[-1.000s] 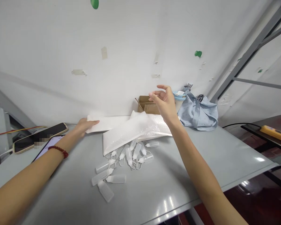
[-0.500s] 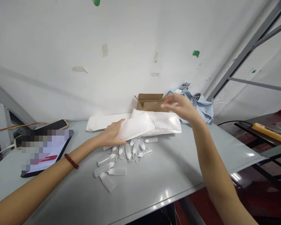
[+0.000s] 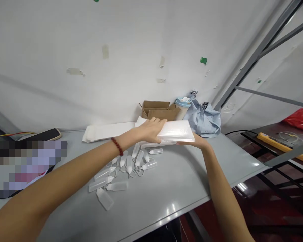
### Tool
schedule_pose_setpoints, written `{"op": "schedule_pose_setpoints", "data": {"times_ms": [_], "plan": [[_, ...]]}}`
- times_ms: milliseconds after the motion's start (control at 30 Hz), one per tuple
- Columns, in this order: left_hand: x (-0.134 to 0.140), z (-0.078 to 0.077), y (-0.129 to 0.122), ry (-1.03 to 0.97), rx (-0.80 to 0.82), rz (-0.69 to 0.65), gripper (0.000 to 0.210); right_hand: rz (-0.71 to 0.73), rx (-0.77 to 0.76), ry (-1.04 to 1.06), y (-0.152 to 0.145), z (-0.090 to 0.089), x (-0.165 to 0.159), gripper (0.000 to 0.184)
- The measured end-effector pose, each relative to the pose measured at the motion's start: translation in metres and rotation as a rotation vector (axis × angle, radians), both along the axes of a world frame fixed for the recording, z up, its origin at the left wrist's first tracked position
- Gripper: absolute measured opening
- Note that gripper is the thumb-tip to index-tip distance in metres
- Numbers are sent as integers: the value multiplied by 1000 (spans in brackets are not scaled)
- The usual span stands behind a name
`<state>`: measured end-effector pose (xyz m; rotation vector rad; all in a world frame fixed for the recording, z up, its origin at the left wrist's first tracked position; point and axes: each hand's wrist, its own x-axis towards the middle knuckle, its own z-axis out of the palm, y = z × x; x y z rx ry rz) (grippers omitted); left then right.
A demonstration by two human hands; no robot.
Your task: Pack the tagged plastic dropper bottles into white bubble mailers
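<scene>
White padded mailers (image 3: 178, 129) lie in a loose pile at the middle of the table. My left hand (image 3: 151, 130) reaches over them from the left, its fingers on top and thumb at the near edge, closed on a mailer. Under the right end of that mailer is my right hand (image 3: 198, 140), gripping it with most fingers hidden. Just in front lie several small clear dropper bottles (image 3: 117, 186) with white caps and looped tethers, some partly behind my left forearm. More flat white mailers (image 3: 106, 131) rest to the left by the wall.
Behind the mailers stand an open cardboard box (image 3: 159, 110), a lidded cup (image 3: 183, 107) and a light blue cloth bag (image 3: 204, 117). A tablet (image 3: 50, 169) and a phone (image 3: 47, 135) lie at left. At right are a metal frame (image 3: 244, 72) and a yellow power strip (image 3: 280, 144).
My right hand has come down from above the box to the mailer's right end. My left hand has shifted right along the mailers. The view has turned slightly right, uncovering the cup.
</scene>
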<state>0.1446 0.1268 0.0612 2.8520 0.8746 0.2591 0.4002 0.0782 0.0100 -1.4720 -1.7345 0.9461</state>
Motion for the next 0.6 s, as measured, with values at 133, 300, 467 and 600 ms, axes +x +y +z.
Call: {"op": "schedule_pose_setpoints", "data": {"times_ms": [133,300,467,600], "plan": [[32,-20,17,123,-55,23,101,-59,-23,120,-2,-5,17,88],[30,-36,19,126,-75,76,105,-81,-171,299,2,-17,26,74],[17,-48,14,-24,-51,163,62,-101,-83,516,7,-20,10,58],[-4,-33,11,-250,-43,169,81,-94,114,654,7,-6,-15,55]]}}
